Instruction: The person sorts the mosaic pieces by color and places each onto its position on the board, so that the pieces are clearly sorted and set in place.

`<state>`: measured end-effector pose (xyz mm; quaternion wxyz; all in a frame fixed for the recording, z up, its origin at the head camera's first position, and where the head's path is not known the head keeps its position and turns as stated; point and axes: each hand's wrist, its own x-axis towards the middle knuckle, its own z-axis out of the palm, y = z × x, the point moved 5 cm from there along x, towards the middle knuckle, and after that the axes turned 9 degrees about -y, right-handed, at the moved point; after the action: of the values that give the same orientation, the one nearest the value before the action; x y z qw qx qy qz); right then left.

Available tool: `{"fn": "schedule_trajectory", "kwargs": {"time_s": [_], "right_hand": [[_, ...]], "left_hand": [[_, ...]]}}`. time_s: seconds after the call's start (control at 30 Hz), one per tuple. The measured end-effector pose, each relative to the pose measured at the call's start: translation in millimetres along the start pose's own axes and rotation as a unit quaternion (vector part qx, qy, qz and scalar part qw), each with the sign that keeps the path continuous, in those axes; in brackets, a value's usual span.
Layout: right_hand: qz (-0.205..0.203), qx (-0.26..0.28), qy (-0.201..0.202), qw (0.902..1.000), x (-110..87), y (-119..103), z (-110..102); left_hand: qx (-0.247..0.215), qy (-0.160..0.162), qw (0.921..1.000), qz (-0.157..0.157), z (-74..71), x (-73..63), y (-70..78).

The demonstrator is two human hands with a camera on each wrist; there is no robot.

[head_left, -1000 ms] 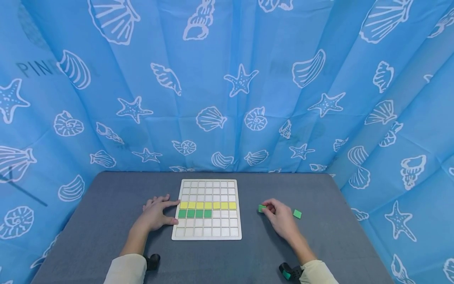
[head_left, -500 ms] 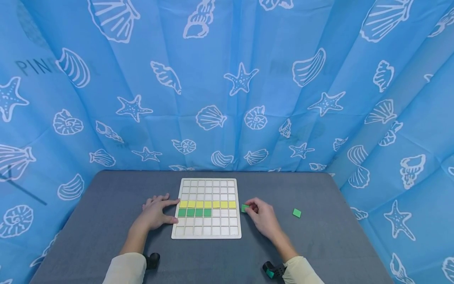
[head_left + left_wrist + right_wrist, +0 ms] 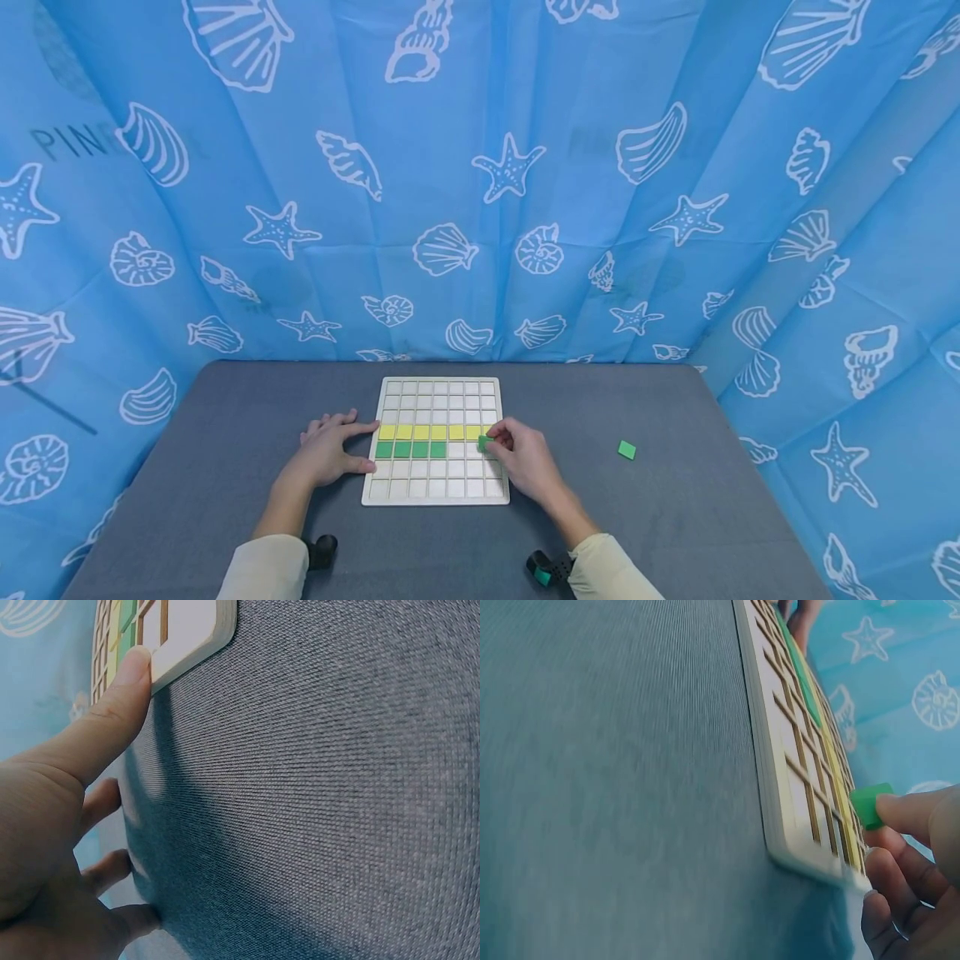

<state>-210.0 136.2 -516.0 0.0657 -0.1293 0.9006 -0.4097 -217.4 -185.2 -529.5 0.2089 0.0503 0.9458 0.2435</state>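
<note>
A white grid board lies on the table with a full row of yellow tiles across it. Below that row, several green tiles fill the left part of the adjoining row. My left hand rests at the board's left edge, fingers spread; in the left wrist view its thumb touches the rim. My right hand pinches one green tile between thumb and fingers, over the right end of the board. A single loose green tile lies on the table to the right.
The grey table runs back to a blue curtain with white shells and starfish. Black wrist devices sit by both sleeves, such as the right wrist device.
My right hand has carried the green tile leftward from the table beside the board to above its right-hand squares. The left hand stays put at the board's edge.
</note>
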Motion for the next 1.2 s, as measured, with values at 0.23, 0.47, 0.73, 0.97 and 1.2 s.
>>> {"fn": "schedule_trajectory", "kwargs": {"time_s": [0.23, 0.47, 0.73, 0.97, 1.2], "right_hand": [[-0.028, -0.021, -0.015, 0.9993, 5.8, -13.7, 12.8], [-0.021, -0.019, -0.03, 0.9991, 11.0, -20.7, 23.2], [-0.018, -0.052, -0.033, 0.9979, 16.4, -25.3, 31.3], [-0.031, -0.139, -0.011, 0.9898, 14.2, -32.7, 33.3], [-0.079, -0.207, 0.013, 0.9751, 7.8, -40.2, 34.7]], "left_hand": [[-0.003, 0.002, 1.0, 0.003, -1.0, -1.5, 2.7], [-0.003, 0.002, 1.0, 0.005, -1.1, -2.3, 3.8], [0.003, 0.003, 1.0, 0.009, -1.9, -2.4, 3.4], [0.002, 0.002, 1.0, 0.008, -1.9, -3.1, 3.5], [-0.002, 0.002, 1.0, 0.006, -1.9, -3.4, 3.4]]}}
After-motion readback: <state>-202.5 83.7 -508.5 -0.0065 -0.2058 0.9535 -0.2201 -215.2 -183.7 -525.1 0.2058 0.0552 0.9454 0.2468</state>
